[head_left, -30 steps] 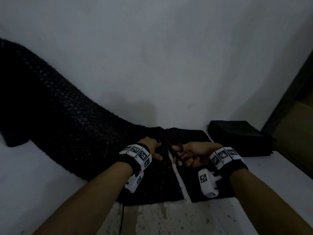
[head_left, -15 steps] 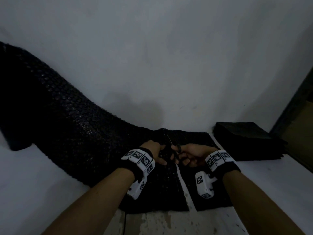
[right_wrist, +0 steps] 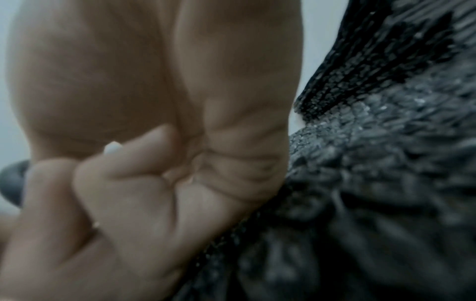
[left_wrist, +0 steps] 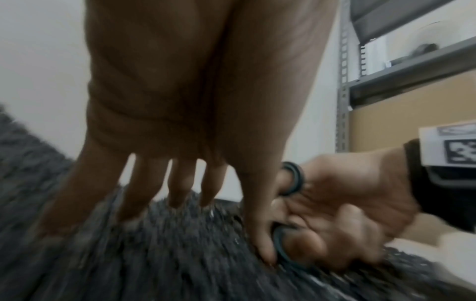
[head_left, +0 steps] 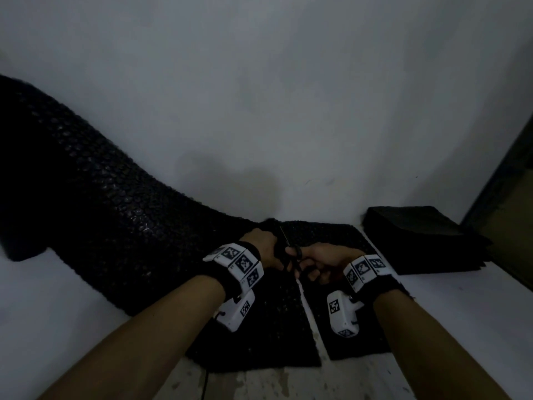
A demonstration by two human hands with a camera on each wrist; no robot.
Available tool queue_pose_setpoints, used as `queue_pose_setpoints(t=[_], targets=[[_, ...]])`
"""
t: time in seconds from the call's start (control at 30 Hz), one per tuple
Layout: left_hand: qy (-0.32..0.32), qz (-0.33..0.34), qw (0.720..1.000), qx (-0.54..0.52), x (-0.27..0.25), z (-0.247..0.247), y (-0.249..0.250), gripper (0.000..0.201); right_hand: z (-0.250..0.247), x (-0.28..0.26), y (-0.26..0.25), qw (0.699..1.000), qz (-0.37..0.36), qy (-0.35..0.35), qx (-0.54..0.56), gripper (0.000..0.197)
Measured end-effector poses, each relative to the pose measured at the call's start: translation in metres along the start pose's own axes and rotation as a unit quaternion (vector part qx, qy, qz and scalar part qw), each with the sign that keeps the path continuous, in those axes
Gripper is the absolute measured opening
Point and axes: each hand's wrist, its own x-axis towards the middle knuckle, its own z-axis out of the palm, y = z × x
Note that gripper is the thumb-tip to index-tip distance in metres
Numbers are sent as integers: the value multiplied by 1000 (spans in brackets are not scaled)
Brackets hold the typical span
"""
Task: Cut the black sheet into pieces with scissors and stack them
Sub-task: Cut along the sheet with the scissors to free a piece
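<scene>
Head view shows the cut most of the way across the black sheet (head_left: 95, 226): a pale slit runs from the bench's (head_left: 476, 307) near edge up to the scissors (head_left: 290, 249), close to the sheet's far edge. The right hand (head_left: 323, 262) has fingers curled through the scissors' loops; the left hand (head_left: 262, 243) presses straight, spread fingers flat on the sheet beside the blades. A stack of cut pieces (head_left: 418, 235) sits at the bench's right far corner. Judging from this, the strip right of the slit is nearly free, while a long run of uncut sheet extends left.

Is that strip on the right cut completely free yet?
Not yet. The slit in the black sheet ends at the scissors; beyond them it is still joined.
</scene>
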Motion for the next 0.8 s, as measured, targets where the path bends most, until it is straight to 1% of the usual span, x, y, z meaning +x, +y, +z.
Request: queue_pose_setpoints(t=[0.07,0.2,0.27,0.4,0.53,0.8], targets=[[14,-6,1000,5,8,-5,-2,72,-2,-1,3,1000,2,-4,8,51],[-26,1,999,23,17,-1,-11,93,-7,-1,11,999,-8,-26,31,54],[-23,4,999,32,19,2,-14,97,-8,-2,13,999,-14,-32,32,55],[-11,6,998,54,23,2,-16,94,-4,0,8,1000,-5,-24,15,51],[-17,8,998,57,25,3,-15,89,-2,6,4,1000,-15,-20,8,52],[-8,20,998,54,27,3,-17,91,-5,7,3,1000,-13,6,14,53]])
